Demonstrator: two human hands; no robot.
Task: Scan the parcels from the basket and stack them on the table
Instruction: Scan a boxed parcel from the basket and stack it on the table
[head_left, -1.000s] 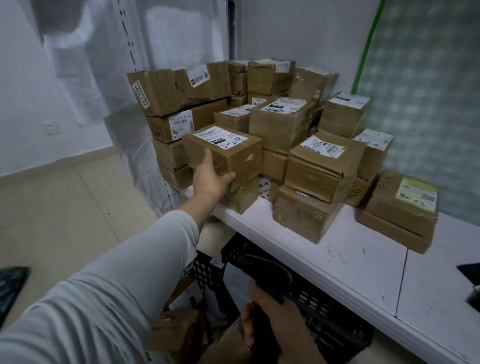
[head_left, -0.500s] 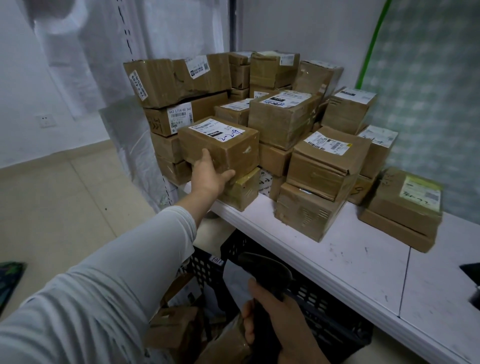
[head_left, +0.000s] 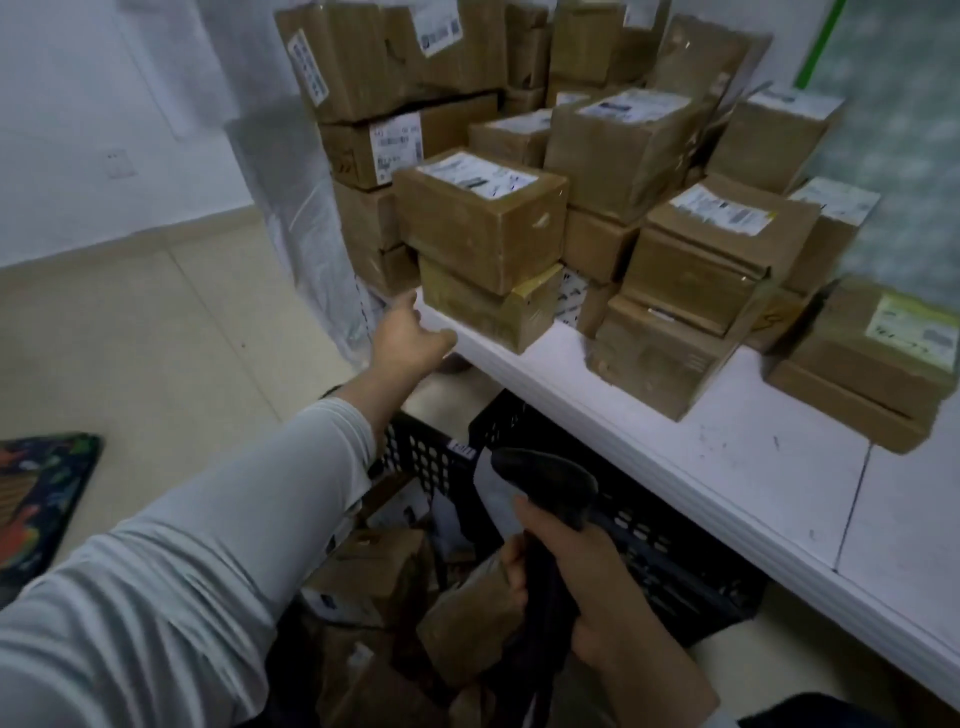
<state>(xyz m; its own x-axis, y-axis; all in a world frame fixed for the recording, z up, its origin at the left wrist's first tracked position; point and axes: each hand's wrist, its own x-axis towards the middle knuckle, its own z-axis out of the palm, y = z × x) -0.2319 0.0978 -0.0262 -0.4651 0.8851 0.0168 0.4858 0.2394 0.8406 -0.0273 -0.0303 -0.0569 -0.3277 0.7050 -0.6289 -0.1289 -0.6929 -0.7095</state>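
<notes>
The left hand (head_left: 410, 338) is empty, fingers loosely extended, at the tabletop (head_left: 727, 457) edge. The labelled parcel (head_left: 478, 228) sits above and to the right of this hand, apart from it, on top of a smaller box (head_left: 488, 306) at the near left of the stack (head_left: 623, 145). The right hand (head_left: 582, 577) grips the scanner (head_left: 545, 478) by its handle, low and in front of the tabletop. The black basket (head_left: 426, 452) stands under the tabletop between both hands. More parcels (head_left: 374, 566) lie inside it.
</notes>
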